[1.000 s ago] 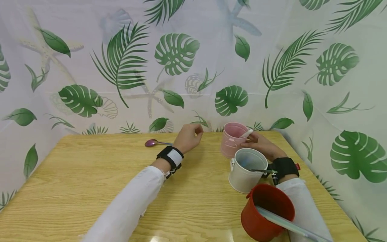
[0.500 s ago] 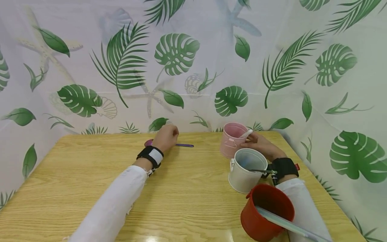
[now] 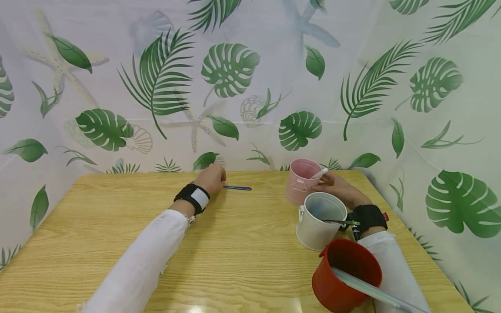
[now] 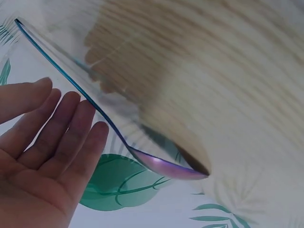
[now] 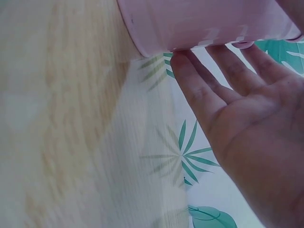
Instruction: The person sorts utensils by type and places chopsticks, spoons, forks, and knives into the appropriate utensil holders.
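A purple-blue metal spoon (image 4: 159, 164) lies on the table near the back edge, its handle (image 3: 239, 188) showing to the right of my left hand (image 3: 211, 178). In the left wrist view that hand (image 4: 52, 142) has its fingers stretched toward the spoon, fingertips right at the handle, thumb apart from it. My right hand (image 3: 338, 188) holds the side of a pink bucket (image 3: 296, 189), thumb toward the front and fingers behind. The right wrist view shows its fingertips (image 5: 180, 59) against the pink bucket wall (image 5: 190, 23). A white handle (image 3: 320, 172) leans out of this bucket.
Close in front of the pink bucket stands a white bucket (image 3: 315, 230) with a dark thin handle (image 3: 336, 222) across its rim. Nearer still, a red bucket (image 3: 332, 282) holds a pale shiny handle (image 3: 364, 287). A leaf-print cloth (image 3: 242, 95) hangs behind the table (image 3: 242, 243).
My left hand has moved left along the spoon, uncovering the handle's right end and now mostly covering the bowl from the head view. The right hand and the buckets stay put.
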The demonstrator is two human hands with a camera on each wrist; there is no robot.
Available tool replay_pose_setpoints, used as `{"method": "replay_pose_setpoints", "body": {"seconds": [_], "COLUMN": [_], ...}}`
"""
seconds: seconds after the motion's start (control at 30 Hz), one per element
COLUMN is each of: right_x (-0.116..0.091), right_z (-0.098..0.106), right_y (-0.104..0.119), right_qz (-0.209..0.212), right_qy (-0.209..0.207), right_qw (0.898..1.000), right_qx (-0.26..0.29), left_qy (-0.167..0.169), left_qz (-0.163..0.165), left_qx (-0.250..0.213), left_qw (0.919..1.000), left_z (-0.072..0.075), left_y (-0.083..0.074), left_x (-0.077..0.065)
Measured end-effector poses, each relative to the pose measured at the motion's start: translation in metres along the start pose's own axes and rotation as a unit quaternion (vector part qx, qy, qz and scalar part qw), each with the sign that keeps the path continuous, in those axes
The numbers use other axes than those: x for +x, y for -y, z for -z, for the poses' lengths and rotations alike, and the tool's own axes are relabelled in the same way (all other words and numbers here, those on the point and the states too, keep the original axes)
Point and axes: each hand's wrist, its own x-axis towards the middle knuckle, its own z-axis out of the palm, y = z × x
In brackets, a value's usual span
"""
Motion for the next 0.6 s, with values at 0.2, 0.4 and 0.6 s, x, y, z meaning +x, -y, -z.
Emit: {"method": "replay_pose_setpoints", "body": {"seconds": [0.2,0.4,0.6], "right_x": [0.0003,0.0007,0.0006], "right_z": [0.0010,0.0021,0.0025], "right_y": [-0.0015,-0.0029,-0.0028], "right_qz": [0.002,0.003,-0.002], "right_qy": [0.002,0.003,-0.002], "right_qw": [1.000,1.000,1.000], "right_qx": [0.004,0.006,0.010], "left_qy": [0.025,0.036,0.051], "left_qz": [-0.021,-0.043,-0.035], "left_qx": [0.027,0.052,0.070], "left_qw": [0.9991,0.9971,0.9957], "left_z": [-0.0042,-0.0023,0.0002], "left_y": [0.0022,-0.0019,-0.0054], "left_x": [0.0038,0.0036,0.0028]}}
